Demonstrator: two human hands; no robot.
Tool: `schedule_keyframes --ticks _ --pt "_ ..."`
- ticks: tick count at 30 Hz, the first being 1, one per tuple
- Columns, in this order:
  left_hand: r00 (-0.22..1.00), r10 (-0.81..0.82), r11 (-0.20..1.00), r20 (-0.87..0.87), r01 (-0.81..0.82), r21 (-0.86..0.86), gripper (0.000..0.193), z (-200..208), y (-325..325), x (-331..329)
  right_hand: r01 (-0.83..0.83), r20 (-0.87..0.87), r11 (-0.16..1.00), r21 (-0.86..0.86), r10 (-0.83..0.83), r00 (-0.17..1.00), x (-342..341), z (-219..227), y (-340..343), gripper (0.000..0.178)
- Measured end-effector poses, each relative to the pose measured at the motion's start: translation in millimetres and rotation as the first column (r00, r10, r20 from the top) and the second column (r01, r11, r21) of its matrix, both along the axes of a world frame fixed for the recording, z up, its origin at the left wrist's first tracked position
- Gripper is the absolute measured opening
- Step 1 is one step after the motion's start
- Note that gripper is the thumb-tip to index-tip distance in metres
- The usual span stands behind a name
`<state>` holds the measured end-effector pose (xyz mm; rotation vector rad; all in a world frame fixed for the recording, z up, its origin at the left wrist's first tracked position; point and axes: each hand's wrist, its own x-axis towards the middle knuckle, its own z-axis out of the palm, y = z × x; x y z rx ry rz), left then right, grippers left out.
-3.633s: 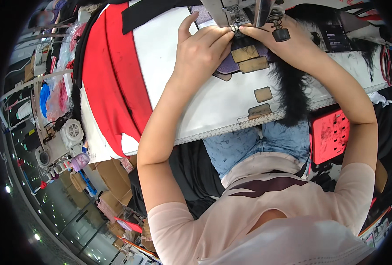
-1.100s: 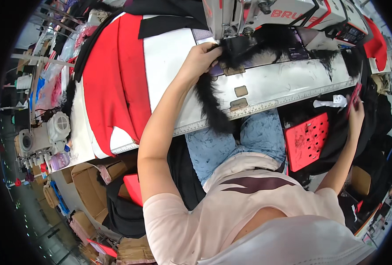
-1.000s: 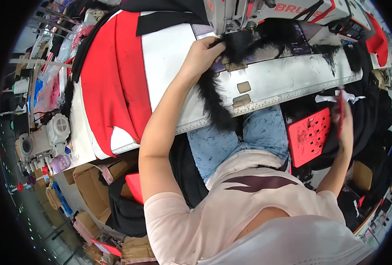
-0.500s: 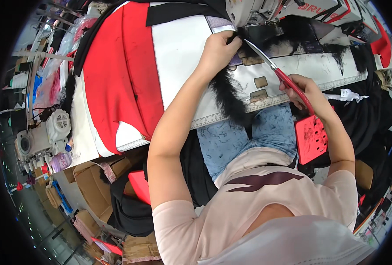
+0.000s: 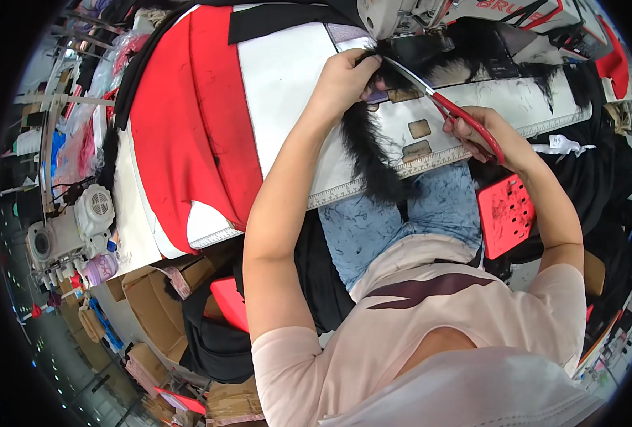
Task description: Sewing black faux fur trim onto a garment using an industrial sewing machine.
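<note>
My left hand [image 5: 346,80] is closed on the upper end of a black fur strip [image 5: 373,160], beside the sewing machine's head. The strip hangs down across the white tabletop and over its front edge toward my lap. In my right hand [image 5: 488,135] is a pair of scissors [image 5: 465,117] with red handles. Their blades are slightly apart and reach up to the left, with the tips at the fur next to my left fingers. Fur hides where the tips end.
A sewing machine [image 5: 401,18] stands at the table's far side. Red fabric [image 5: 187,128] covers the left part, with a black fabric band [image 5: 294,23] behind. A ruler strip [image 5: 337,192] runs along the front edge. Right of my lap is a red plastic stool [image 5: 504,213].
The scissors' handles have spread and the blades have parted, their tips moving left into the fur. My left hand has shifted slightly left and down, still holding the strip.
</note>
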<state>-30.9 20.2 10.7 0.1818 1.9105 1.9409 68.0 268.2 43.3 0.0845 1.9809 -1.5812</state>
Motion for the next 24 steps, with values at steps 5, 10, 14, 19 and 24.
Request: schedule_keyframes --ticks 5,10,14,19,24 --pt "0.999 0.029 1.000 0.026 -0.029 0.007 0.018 -1 -1 0 -0.024 0.037 0.998 0.051 0.022 0.999 -3 9 -3 0.053" --pt "0.999 0.038 0.999 0.026 -0.038 0.011 0.018 2 0 2 -0.013 0.055 0.997 0.081 0.009 0.998 -5 11 -3 0.055" --pt "1.000 0.022 1.000 0.008 -0.022 0.009 0.019 2 -2 2 -0.023 0.070 1.000 -0.006 0.024 0.997 -5 4 -3 0.059" --pt "0.998 0.010 0.998 -0.065 -0.014 -0.065 0.020 -1 -4 2 -0.061 0.096 0.998 0.014 0.059 0.994 -9 10 -6 0.061" --pt "0.996 0.018 0.993 -0.090 -0.029 -0.116 0.020 4 -4 6 -0.058 0.083 0.997 0.044 0.054 0.995 -10 11 -8 0.065"
